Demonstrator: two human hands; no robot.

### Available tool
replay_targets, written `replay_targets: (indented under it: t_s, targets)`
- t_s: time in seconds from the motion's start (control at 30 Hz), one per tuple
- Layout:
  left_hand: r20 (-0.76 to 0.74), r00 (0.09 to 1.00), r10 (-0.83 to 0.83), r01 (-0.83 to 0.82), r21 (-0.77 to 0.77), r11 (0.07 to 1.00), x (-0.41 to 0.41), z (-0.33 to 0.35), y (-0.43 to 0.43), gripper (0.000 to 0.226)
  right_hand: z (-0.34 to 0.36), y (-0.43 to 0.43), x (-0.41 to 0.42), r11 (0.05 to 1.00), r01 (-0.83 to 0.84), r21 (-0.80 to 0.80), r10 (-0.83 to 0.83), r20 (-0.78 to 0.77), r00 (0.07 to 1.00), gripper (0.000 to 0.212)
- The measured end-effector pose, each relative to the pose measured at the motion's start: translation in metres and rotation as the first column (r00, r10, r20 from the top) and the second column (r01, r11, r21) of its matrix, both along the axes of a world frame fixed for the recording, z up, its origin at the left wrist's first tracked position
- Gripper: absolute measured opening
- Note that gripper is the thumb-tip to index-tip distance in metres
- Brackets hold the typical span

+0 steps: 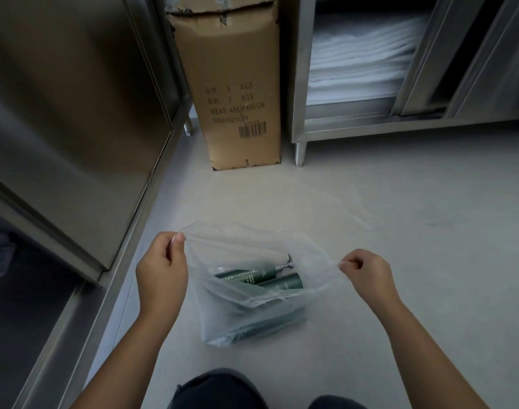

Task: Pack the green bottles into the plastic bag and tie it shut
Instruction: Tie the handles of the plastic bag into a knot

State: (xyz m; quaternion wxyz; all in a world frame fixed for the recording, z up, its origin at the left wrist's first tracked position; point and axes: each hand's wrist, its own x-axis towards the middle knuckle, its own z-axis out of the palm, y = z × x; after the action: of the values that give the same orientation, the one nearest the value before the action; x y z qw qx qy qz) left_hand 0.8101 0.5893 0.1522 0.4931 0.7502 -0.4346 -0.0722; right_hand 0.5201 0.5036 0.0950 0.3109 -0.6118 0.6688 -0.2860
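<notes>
A clear plastic bag [246, 249] lies on the pale floor in front of me with its mouth held wide. Inside it lie dark green bottles [252, 276], one with a silver pump top pointing to the right; more green shapes show dimly through the lower part of the bag. My left hand [161, 270] pinches the bag's left rim between thumb and fingers. My right hand [367, 270] pinches the right rim, pulling it sideways. Both hands hover just above the floor, one on each side of the bottles.
A tall cardboard box [237, 93] stands upright ahead, between two steel cabinets. The left cabinet [75, 128] runs close along my left arm. The right cabinet [429, 122] is open, with stacked white sheets [361, 63] on its shelf. My dark-clothed knees [223, 391] are at the bottom edge.
</notes>
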Motion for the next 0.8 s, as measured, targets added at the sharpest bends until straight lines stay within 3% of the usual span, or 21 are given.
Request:
replay_targets:
  t_s: [0.1, 0.17, 0.23, 0.3, 0.37, 0.5, 0.6, 0.8]
  targets:
    - [0.011, 0.999, -0.031, 0.032, -0.013, 0.999, 0.002, 0.0, 0.001, 0.017, 0.0, 0.005, 0.008, 0.998, -0.014, -0.061, 0.019, 0.071, 0.997, 0.022]
    - [0.012, 0.998, -0.068, 0.069, -0.032, 0.997, 0.004, 0.0, 0.0, 0.014, -0.001, 0.009, 0.02, 0.995, -0.042, -0.086, 0.06, 0.212, 0.975, 0.02]
    - [-0.022, 0.992, -0.124, 0.123, -0.051, 0.991, 0.003, -0.001, -0.003, 0.015, 0.001, 0.014, 0.035, 0.995, -0.065, -0.079, 0.092, 0.419, 0.903, 0.017]
    - [-0.166, 0.961, -0.221, 0.208, -0.092, 0.974, -0.002, -0.002, -0.008, 0.02, 0.002, 0.017, 0.05, 0.991, -0.094, -0.09, 0.129, 0.564, 0.816, 0.019]
    - [-0.306, 0.888, -0.344, 0.314, -0.145, 0.938, -0.009, -0.003, -0.012, 0.024, -0.001, 0.019, 0.064, 0.982, -0.143, -0.127, 0.191, 0.624, 0.758, 0.021]
    - [-0.399, 0.769, -0.499, 0.465, -0.186, 0.866, -0.02, -0.01, -0.022, 0.031, -0.013, 0.015, 0.075, 0.974, -0.18, -0.14, 0.223, 0.749, 0.624, 0.019]
    - [-0.455, 0.719, -0.526, 0.513, -0.163, 0.843, -0.025, -0.016, -0.03, 0.031, -0.018, 0.008, 0.076, 0.972, -0.188, -0.138, 0.221, 0.804, 0.551, 0.019]
    - [-0.552, 0.671, -0.495, 0.55, -0.077, 0.832, -0.036, -0.04, -0.042, 0.033, -0.027, 0.004, 0.085, 0.971, -0.219, -0.096, 0.201, 0.825, 0.528, 0.022]
